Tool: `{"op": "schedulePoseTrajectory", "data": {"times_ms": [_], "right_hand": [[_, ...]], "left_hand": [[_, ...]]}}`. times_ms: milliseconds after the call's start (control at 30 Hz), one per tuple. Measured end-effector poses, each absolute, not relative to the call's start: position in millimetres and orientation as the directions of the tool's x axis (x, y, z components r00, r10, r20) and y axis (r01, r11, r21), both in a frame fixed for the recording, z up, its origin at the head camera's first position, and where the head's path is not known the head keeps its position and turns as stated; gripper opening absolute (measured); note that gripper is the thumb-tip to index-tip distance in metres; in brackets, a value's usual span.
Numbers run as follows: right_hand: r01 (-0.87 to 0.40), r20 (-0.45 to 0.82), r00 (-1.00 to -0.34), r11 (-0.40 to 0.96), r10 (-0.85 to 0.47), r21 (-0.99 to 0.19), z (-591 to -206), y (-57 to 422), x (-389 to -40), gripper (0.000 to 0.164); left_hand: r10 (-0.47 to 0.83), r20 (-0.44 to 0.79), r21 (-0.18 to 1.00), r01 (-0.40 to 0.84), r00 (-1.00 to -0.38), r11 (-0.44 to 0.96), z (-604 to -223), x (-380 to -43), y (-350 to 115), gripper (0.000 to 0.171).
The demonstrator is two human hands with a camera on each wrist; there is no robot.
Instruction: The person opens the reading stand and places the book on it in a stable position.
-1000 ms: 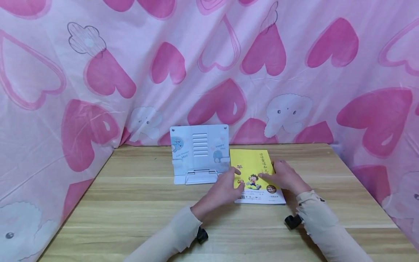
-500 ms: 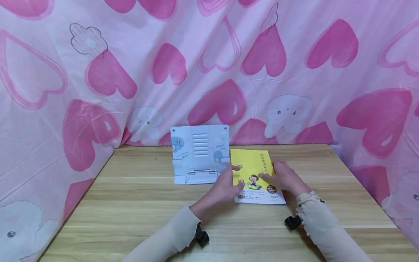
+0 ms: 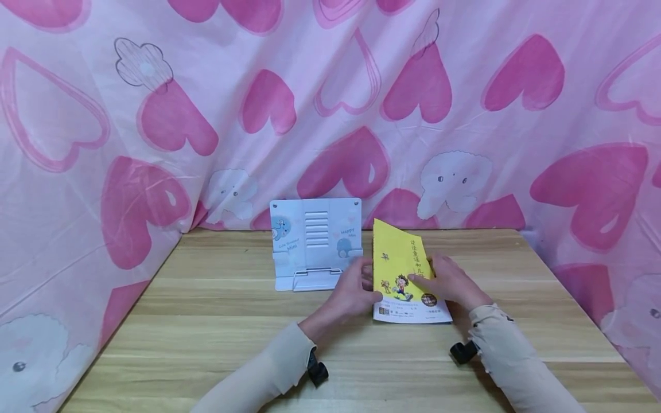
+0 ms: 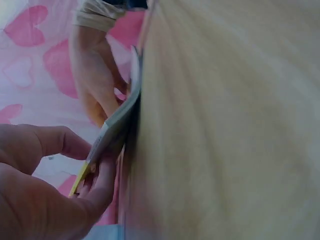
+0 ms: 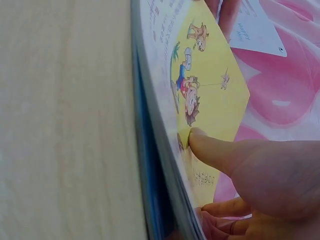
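A yellow paperback book with a white band and cartoon figures lies in front of me, its left side bent up off the table. My left hand pinches that raised left edge. In the left wrist view, the left thumb is on one face of the book and the fingers are behind it. My right hand holds the right edge, thumb pressed on the cover. A blue layer shows under the pages in the right wrist view; whether it is the back cover or a second book, I cannot tell.
A pale blue book stand with slots, printed cartoons and a wire ledge stands upright just left of the book. Behind the wooden table hangs a pink curtain with hearts.
The left hand's fingers have slipped beneath the book's left edge and lifted it, so that side now tilts upward. My right hand has stayed nearly in place.
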State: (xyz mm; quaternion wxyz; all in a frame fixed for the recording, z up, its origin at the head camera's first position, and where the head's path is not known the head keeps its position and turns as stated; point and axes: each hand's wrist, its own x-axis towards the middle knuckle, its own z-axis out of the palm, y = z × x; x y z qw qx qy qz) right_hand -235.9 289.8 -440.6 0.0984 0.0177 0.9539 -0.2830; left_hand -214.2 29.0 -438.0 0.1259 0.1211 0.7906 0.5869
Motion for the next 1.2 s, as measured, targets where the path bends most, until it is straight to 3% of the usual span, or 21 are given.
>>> {"op": "schedulePoseTrajectory", "data": {"times_ms": [200, 433, 633, 900, 1200], "right_hand": [[0.082, -0.191, -0.981, 0.814, -0.036, -0.575, -438, 287, -232, 0.064], [0.132, -0.215, -0.977, 0.772, -0.006, -0.622, -436, 290, -229, 0.072], [0.112, -0.176, -0.984, 0.808, 0.011, -0.579, -439, 288, -234, 0.073], [0.031, -0.028, -0.999, 0.775, 0.018, -0.631, -435, 278, -237, 0.078], [-0.183, 0.246, -0.969, 0.66, 0.003, -0.729, -431, 266, -235, 0.059]], "left_hand": [[0.391, -0.048, 0.96, 0.066, -0.919, 0.273, -439, -215, 26, 0.075], [0.415, 0.019, 0.947, 0.149, -0.91, 0.283, -436, -216, 23, 0.07], [0.396, 0.059, 0.939, 0.186, -0.916, 0.29, -433, -224, 14, 0.066], [0.354, 0.083, 0.961, 0.169, -0.932, 0.22, -424, -229, -1, 0.068], [0.272, 0.218, 0.945, 0.272, -0.937, 0.18, -412, -239, -19, 0.064]]}}
